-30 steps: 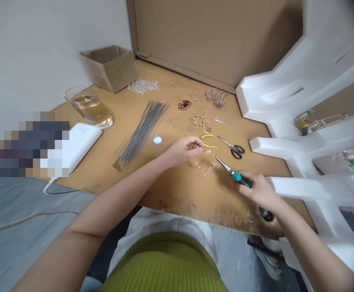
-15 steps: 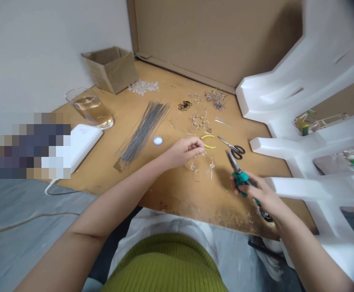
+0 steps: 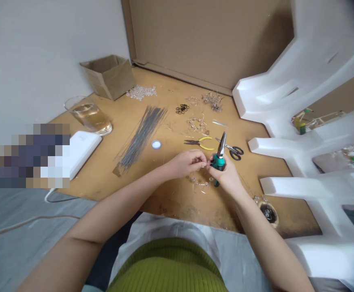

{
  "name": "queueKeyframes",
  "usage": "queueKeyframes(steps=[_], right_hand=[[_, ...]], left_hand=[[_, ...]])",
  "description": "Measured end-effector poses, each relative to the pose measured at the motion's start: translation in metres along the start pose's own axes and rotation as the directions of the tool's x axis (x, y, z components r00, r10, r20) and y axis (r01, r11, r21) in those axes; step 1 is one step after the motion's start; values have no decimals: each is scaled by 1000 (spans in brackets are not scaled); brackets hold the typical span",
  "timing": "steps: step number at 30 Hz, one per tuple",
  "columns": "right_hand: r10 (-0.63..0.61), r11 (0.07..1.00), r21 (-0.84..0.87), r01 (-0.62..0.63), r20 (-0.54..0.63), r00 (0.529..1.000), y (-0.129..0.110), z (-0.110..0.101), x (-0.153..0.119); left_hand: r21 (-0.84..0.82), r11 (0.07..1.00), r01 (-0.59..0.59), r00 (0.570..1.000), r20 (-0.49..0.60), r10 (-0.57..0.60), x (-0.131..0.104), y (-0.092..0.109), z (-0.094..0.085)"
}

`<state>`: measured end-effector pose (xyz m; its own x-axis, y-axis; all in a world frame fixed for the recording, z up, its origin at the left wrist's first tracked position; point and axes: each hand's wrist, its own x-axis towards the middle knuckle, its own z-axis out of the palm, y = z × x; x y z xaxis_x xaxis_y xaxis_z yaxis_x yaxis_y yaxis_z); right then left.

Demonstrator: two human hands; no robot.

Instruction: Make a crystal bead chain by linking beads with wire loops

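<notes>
My left hand (image 3: 192,163) pinches the wire of a ring of clear beads (image 3: 206,184), which hangs just below the fingers. Close beside it, my right hand (image 3: 225,174) is wrapped round green-handled pliers (image 3: 218,161), their metal jaws pointing up and away from me. The right thumb and fingertip meet near the left fingertips at the wire. Beyond my hands lie yellow-handled pliers (image 3: 206,143) and black-handled scissors (image 3: 235,152). Another beaded wire ring (image 3: 196,124) rests farther back.
Grey wires (image 3: 143,138) lie in a bundle left of centre, near a small blue-rimmed dish (image 3: 156,144). Behind stand a glass (image 3: 91,117), a cardboard box (image 3: 111,79) and clear beads (image 3: 141,92). White foam (image 3: 274,146) borders the right side.
My right hand has moved left and inward with the green pliers, which now point upward, and it meets my left hand at the wire. My left hand has shifted slightly toward me.
</notes>
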<state>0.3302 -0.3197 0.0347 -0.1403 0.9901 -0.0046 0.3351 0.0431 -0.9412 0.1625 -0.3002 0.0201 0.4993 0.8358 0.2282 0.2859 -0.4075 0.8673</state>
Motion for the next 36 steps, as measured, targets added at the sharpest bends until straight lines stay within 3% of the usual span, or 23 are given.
queueKeyframes(steps=[5, 10, 15, 17, 20, 23, 25, 29, 33, 36], right_hand=[[30, 996, -89, -31, -17, 999, 4, -3, 0], [30, 993, -120, -22, 68, 997, 3, -6, -5], [2, 962, -267, 49, 187, 982, -8, -34, -13], [50, 883, -466, 64, 229, 972, -13, -50, -18], [69, 647, -751, 129, 225, 972, -23, -75, -25], [75, 472, -856, 214, 280, 957, -36, -93, -29], [86, 415, -871, 263, 325, 942, -47, -100, -30], [136, 386, -867, 316, 392, 910, -65, -96, -34], [102, 216, -920, 326, 353, 930, -68, -76, -35], [96, 170, -936, 307, 326, 941, -63, -68, -35]], left_hand=[[60, 997, -48, 997, -60, 52, 0, -2, 0], [-120, 991, 66, 996, -49, -73, 1, 2, -5], [-260, 955, 140, 990, 13, -141, 0, 6, -10], [-284, 946, 153, 988, 20, -154, 0, 6, -10], [-293, 946, 138, 990, 13, -141, 0, 7, -11], [-277, 952, 132, 991, 8, -135, 0, 8, -11], [-273, 953, 132, 991, 3, -136, 0, 8, -12], [-285, 947, 150, 988, 8, -155, 0, 6, -11], [-274, 948, 165, 986, 18, -166, 0, 4, -9], [-255, 958, 134, 989, -25, -145, -1, 4, -8]])
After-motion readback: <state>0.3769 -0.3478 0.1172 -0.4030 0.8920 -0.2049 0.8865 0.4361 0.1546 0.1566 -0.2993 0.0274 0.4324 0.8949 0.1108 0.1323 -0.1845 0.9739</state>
